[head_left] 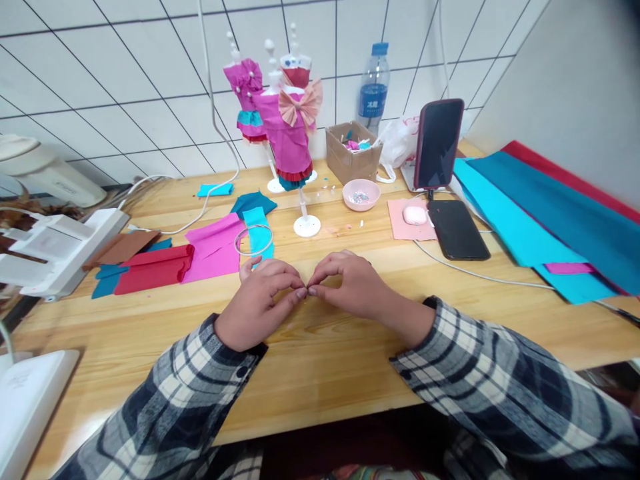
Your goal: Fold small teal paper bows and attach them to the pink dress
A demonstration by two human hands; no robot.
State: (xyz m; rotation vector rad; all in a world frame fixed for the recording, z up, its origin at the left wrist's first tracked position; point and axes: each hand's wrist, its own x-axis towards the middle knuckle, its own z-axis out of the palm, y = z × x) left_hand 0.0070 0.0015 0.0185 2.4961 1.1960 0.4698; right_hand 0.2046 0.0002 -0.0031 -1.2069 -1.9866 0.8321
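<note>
Over the yellowish wood-grained table (330, 373) before a white-tiled wall (135, 80), left hand (263, 300) and right hand (355, 285) pinch, contents too small to tell; the flat cyan rectangular strip (259, 233) lies just to the left hand's far side.

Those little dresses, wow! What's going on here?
A person at the table has the left hand and right hand both pinched, tips close together; anything between them is too small to make out. The dresses are on stands behind, and neither hand is on them. Pieces of cloth lie to the left, and a bowl sits near the box at the back.
</note>
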